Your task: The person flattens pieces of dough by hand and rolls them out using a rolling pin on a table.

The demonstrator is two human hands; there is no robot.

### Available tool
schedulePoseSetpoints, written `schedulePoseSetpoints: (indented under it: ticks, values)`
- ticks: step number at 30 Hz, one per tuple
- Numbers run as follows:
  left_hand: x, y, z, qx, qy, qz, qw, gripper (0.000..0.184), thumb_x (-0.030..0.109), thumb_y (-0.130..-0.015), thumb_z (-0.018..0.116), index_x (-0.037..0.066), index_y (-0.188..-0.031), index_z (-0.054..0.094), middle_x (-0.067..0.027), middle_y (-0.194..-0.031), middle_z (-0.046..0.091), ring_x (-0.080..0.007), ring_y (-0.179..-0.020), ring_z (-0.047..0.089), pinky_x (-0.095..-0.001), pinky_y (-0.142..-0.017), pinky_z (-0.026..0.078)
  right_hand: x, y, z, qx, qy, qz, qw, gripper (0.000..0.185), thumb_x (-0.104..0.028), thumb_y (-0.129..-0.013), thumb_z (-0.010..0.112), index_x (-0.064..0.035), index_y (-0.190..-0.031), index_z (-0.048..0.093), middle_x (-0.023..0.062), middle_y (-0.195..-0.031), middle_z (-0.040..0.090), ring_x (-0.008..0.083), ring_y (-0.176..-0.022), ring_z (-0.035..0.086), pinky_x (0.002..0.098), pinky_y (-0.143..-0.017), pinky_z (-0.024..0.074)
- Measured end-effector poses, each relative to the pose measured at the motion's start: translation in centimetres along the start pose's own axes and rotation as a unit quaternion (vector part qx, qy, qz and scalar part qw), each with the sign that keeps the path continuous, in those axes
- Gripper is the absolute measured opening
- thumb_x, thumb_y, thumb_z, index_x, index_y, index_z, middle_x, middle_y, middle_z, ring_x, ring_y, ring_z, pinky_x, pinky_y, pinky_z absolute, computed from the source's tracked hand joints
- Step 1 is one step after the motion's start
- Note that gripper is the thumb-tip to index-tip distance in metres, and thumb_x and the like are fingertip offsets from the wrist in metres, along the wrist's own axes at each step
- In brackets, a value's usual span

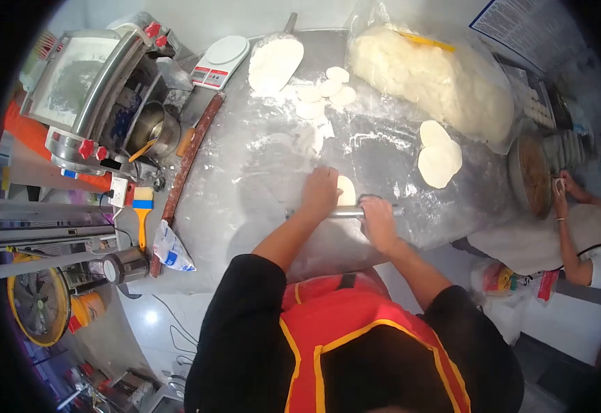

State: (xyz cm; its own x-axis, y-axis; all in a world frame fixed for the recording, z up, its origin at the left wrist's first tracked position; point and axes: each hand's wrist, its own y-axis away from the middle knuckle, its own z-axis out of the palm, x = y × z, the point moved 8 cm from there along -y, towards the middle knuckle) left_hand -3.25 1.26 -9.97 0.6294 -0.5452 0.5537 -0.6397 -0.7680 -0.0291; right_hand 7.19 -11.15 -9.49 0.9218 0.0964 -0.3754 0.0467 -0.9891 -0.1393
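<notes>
A flattened dough round (pixel 346 190) lies on the floury metal table in front of me. My left hand (pixel 320 191) is closed at its left edge, fingertips on the dough. Across the near side of the dough runs a slim metal rolling pin (pixel 345 213). My right hand (pixel 379 219) is wrapped round the pin's right part, while its left end passes beneath my left wrist. Further back lie several small dough discs (pixel 329 88). Two larger rolled-out wrappers (pixel 440 164) overlap to the right.
Flour fills a scoop (pixel 273 65) beside a white scale (pixel 222 60). A bag of dough (pixel 431 79) takes up the back right. A long brown rod (pixel 189 165) borders the left edge, near a brush (pixel 143 206). At right, another person's hands (pixel 563 193) work by a filling bowl (pixel 531 175).
</notes>
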Motion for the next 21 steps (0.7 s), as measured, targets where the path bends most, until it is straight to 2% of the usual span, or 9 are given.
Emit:
schedulePoseSetpoints:
  ticks: [3,5,7,8,9,13,16,19,21]
  values:
    - [-2.0,1.3,-0.3,0.017,0.001,-0.05,0.999,0.025,0.018,-0.084,0.066,0.004,-0.102,0.056,-0.0183,-0.104,0.06,-0.0385,-0.102,0.057,-0.0471,-0.087,0.048,0.9,2.2,-1.8,-0.029,-0.023,-0.043,0.998,0.028,-0.007,-0.081,0.063,-0.0028,-0.108,0.055,0.0145,-0.118,0.058,0.0346,-0.109,0.054,0.047,-0.092,0.0395]
    - [-5.3,3.2,-1.5,0.042,0.063,-0.162,0.984,0.024,0.018,-0.083,0.066,0.003,-0.098,0.056,-0.0194,-0.098,0.061,-0.0392,-0.096,0.06,-0.0476,-0.083,0.049,2.5,4.4,-1.2,-0.092,-0.033,-0.033,0.995,0.036,-0.011,-0.082,0.063,-0.0004,-0.115,0.056,0.0175,-0.124,0.058,0.0348,-0.115,0.053,0.0473,-0.098,0.039]
    - [-7.2,4.8,-3.5,0.06,0.147,-0.261,0.952,0.027,0.018,-0.082,0.066,0.003,-0.103,0.058,-0.0207,-0.094,0.065,-0.0403,-0.09,0.063,-0.0484,-0.082,0.049,0.5,5.0,-2.0,-0.054,-0.015,-0.015,0.998,0.042,-0.015,-0.083,0.064,0.0008,-0.12,0.056,0.0197,-0.128,0.057,0.0349,-0.12,0.052,0.0472,-0.102,0.0374]
    - [-7.4,5.0,-2.6,0.036,0.133,-0.241,0.961,0.027,0.02,-0.084,0.063,0.003,-0.105,0.058,-0.0207,-0.093,0.066,-0.0415,-0.09,0.063,-0.0497,-0.082,0.049,-0.7,5.0,-2.9,-0.036,-0.004,-0.007,0.999,0.044,-0.017,-0.083,0.064,0.0014,-0.123,0.056,0.0209,-0.129,0.056,0.0349,-0.123,0.051,0.0472,-0.104,0.0366]
    - [-7.3,5.1,-1.2,0.014,0.121,-0.22,0.968,0.027,0.022,-0.086,0.06,0.004,-0.106,0.058,-0.0207,-0.093,0.067,-0.0427,-0.089,0.064,-0.0511,-0.081,0.048,-1.1,4.1,-2.2,-0.09,0.001,0.042,0.995,0.053,-0.022,-0.083,0.066,0.0034,-0.128,0.053,0.0226,-0.134,0.053,0.0351,-0.127,0.049,0.0476,-0.109,0.0336]
    - [-3.0,4.6,1.7,-0.17,0.138,-0.137,0.966,0.029,0.022,-0.083,0.065,0.005,-0.106,0.067,-0.0199,-0.098,0.069,-0.0395,-0.093,0.066,-0.0478,-0.082,0.05,-1.2,-0.9,-0.5,0.091,0.073,0.067,0.991,0.053,-0.027,-0.087,0.064,0.0056,-0.127,0.053,0.0232,-0.132,0.055,0.0349,-0.126,0.049,0.049,-0.109,0.0328]
    - [-1.8,1.6,0.0,-0.08,0.093,-0.145,0.982,0.027,0.028,-0.084,0.062,0.005,-0.096,0.07,-0.0192,-0.095,0.07,-0.0387,-0.092,0.066,-0.0482,-0.081,0.05,0.0,-8.3,0.2,0.105,0.125,0.066,0.984,0.048,-0.031,-0.093,0.057,0.0061,-0.124,0.056,0.0227,-0.126,0.059,0.0354,-0.122,0.052,0.0501,-0.104,0.037]
    - [-0.7,-2.0,0.2,-0.111,0.068,-0.149,0.98,0.03,0.031,-0.086,0.06,0.005,-0.098,0.07,-0.0199,-0.096,0.07,-0.039,-0.091,0.066,-0.0483,-0.08,0.05,2.0,-14.3,1.2,0.101,0.075,0.089,0.988,0.05,-0.032,-0.095,0.054,0.0064,-0.127,0.054,0.0223,-0.127,0.057,0.0352,-0.122,0.051,0.05,-0.104,0.0375]
    - [-2.3,-2.1,1.5,-0.118,0.037,-0.127,0.984,0.03,0.031,-0.087,0.059,0.005,-0.097,0.069,-0.0203,-0.094,0.069,-0.0394,-0.09,0.066,-0.0487,-0.079,0.05,1.8,-13.1,2.0,0.082,0.019,0.091,0.992,0.05,-0.031,-0.094,0.055,0.0066,-0.127,0.054,0.0227,-0.128,0.057,0.0358,-0.123,0.05,0.05,-0.105,0.0369]
